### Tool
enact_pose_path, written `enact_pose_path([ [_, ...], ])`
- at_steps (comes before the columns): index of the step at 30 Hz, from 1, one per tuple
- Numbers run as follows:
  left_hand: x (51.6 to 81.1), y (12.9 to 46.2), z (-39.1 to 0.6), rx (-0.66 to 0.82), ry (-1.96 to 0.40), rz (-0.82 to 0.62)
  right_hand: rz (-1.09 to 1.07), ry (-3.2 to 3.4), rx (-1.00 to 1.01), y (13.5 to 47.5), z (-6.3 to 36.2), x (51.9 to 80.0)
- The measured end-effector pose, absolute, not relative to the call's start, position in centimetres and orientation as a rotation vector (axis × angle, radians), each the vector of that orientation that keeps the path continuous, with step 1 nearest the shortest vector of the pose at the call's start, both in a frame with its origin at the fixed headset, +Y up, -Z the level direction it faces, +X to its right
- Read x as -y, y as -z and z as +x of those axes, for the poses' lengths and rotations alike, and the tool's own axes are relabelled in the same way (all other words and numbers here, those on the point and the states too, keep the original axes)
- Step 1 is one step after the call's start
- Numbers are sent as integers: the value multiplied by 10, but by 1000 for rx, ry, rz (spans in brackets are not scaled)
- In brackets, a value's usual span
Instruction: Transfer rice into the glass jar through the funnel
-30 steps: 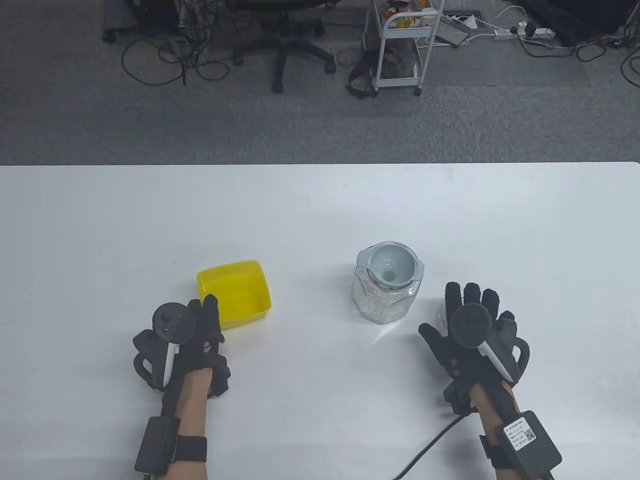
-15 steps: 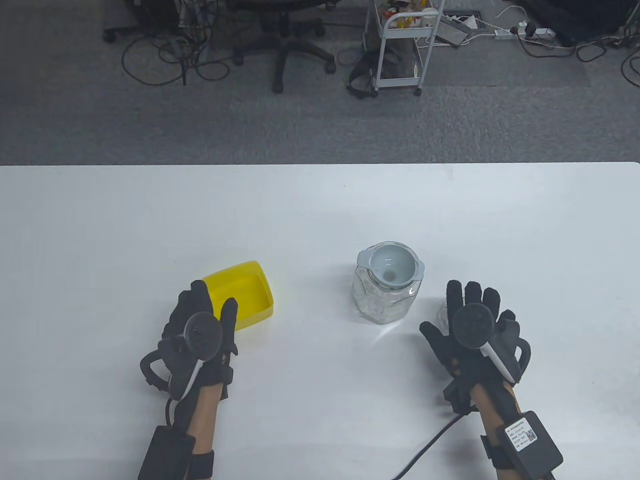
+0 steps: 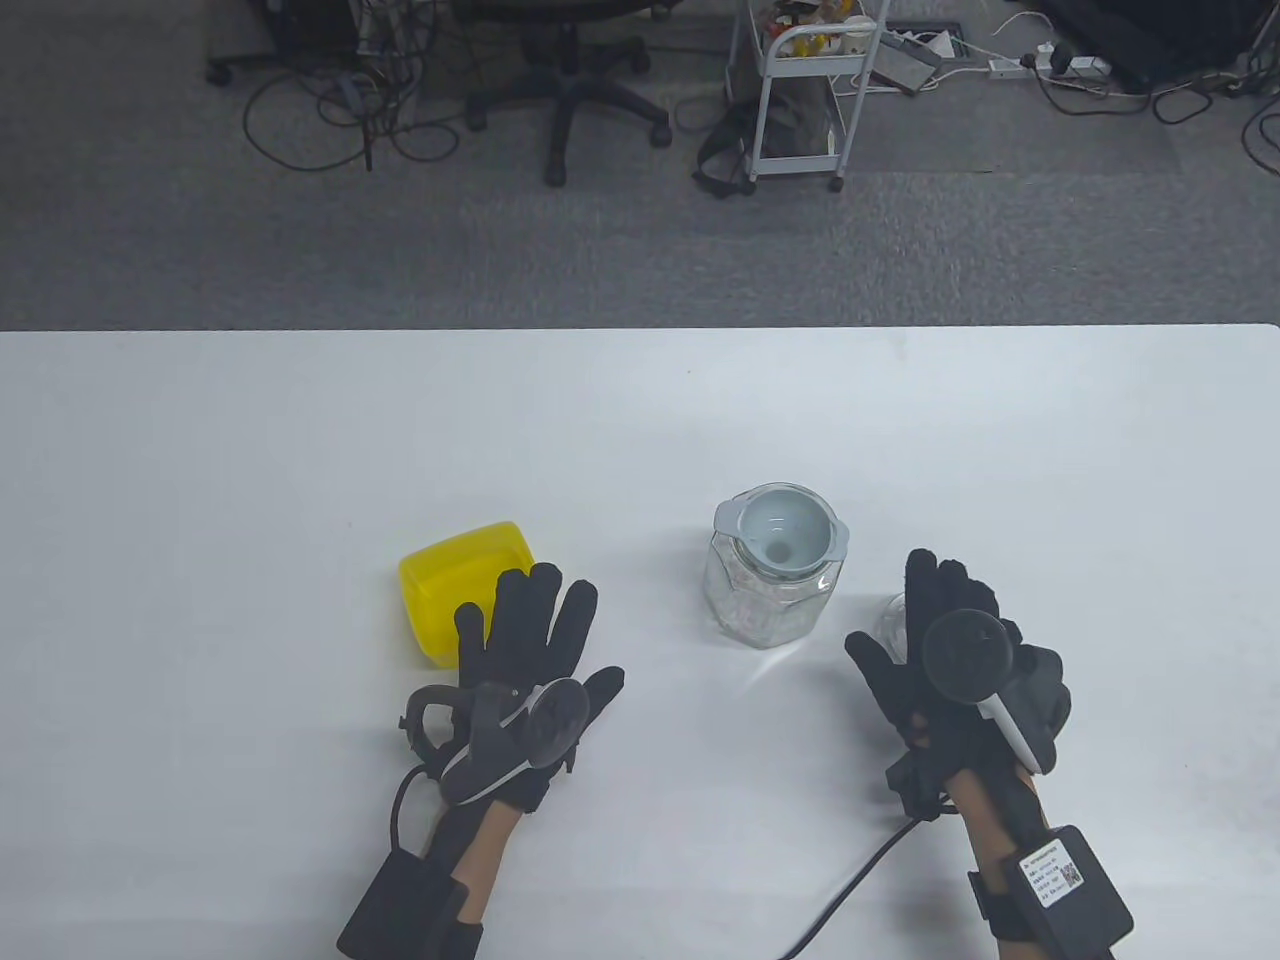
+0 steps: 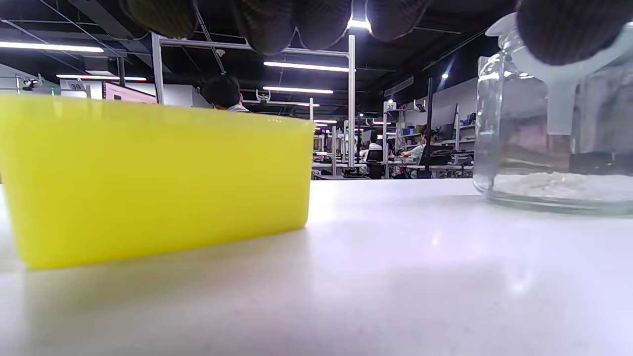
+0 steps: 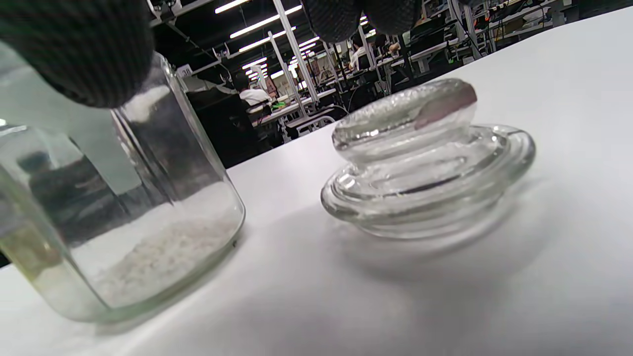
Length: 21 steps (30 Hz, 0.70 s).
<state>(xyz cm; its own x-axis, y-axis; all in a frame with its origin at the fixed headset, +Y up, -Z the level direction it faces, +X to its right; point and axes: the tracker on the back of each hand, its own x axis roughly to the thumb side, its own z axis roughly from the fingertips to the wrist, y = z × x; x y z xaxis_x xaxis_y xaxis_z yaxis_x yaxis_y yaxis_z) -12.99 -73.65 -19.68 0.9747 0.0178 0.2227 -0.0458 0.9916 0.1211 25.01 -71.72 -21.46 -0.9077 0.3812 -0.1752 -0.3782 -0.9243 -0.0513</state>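
The glass jar [image 3: 765,600] stands mid-table with the pale funnel [image 3: 780,530] seated in its mouth. White rice lies in its bottom in the left wrist view [image 4: 559,185] and the right wrist view [image 5: 153,257]. The yellow box [image 3: 445,590] stands to its left; it also shows in the left wrist view [image 4: 153,178]. My left hand [image 3: 530,625] lies open with spread fingers beside the box's near right corner and holds nothing. My right hand [image 3: 935,610] is open to the right of the jar, fingers stretched above the glass lid [image 5: 425,163], not gripping it.
The white table [image 3: 300,430] runs to a far edge with grey carpet, an office chair [image 3: 565,90] and a white trolley [image 3: 800,100] beyond. A black cable [image 3: 850,890] trails from my right wrist toward the near edge.
My left hand has let go of the yellow box, moved right and opened flat beside it. The box has shifted slightly. My right hand has barely moved.
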Motion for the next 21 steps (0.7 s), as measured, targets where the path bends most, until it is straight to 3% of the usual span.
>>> enact_pose_path([
  [9, 737, 194, -129, 246, -31, 110, -332, -2537, 181, 222, 246, 670],
  [13, 734, 195, -129, 244, -68, 117, -427, -2522, 29, 251, 242, 652],
  [17, 731, 194, -128, 248, -68, 135, -553, -2597, -133, 282, 237, 651],
  [21, 732, 195, -129, 241, -71, 126, -542, -2591, -234, 295, 228, 654],
])
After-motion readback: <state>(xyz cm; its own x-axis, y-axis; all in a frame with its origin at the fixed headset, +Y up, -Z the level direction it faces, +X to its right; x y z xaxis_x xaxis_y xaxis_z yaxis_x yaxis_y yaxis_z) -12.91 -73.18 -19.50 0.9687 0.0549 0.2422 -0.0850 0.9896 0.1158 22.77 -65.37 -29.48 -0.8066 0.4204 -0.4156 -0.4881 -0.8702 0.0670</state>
